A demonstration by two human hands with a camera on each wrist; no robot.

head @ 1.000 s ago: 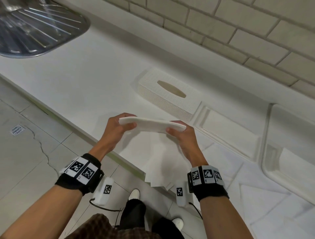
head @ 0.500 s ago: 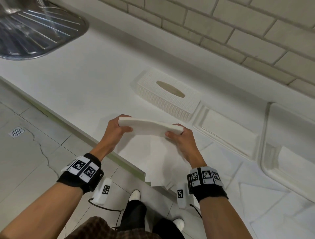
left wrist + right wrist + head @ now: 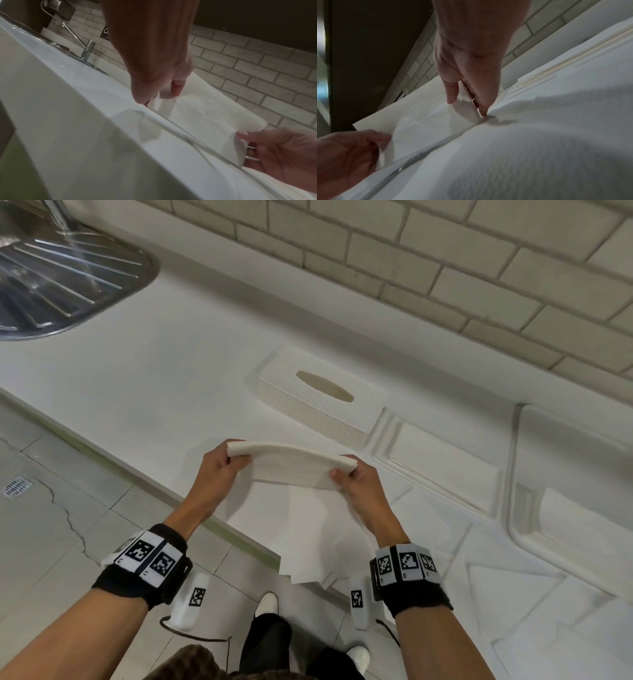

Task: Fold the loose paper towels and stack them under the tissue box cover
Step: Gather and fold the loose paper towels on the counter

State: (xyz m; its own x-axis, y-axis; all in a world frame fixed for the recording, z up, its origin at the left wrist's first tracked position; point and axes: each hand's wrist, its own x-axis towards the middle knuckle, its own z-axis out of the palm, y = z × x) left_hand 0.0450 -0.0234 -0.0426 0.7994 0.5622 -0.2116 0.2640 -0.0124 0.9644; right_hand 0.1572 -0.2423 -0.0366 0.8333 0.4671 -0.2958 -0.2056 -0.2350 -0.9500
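I hold a thick stack of folded white paper towels (image 3: 291, 465) on edge above the counter, bowed slightly upward. My left hand (image 3: 226, 462) grips its left end and my right hand (image 3: 346, 472) pinches its right end. The left wrist view shows the stack (image 3: 211, 113) between my left hand (image 3: 164, 93) and my right hand (image 3: 254, 143). In the right wrist view my right hand (image 3: 465, 102) clamps the stack (image 3: 426, 119). Loose unfolded towels (image 3: 308, 542) lie under my hands and hang over the counter edge. The white woven tissue box cover (image 3: 322, 398) sits just behind the stack.
A shallow white tray (image 3: 442, 470) lies right of the cover, and a larger white tray (image 3: 568, 484) further right. A steel sink drainer (image 3: 65, 278) is at the far left. A brick wall (image 3: 445, 268) backs the counter. The floor lies below the counter edge.
The stack has turned from lying nearly flat to standing more on edge, and both hands have shifted slightly toward the tissue box cover while keeping their hold.
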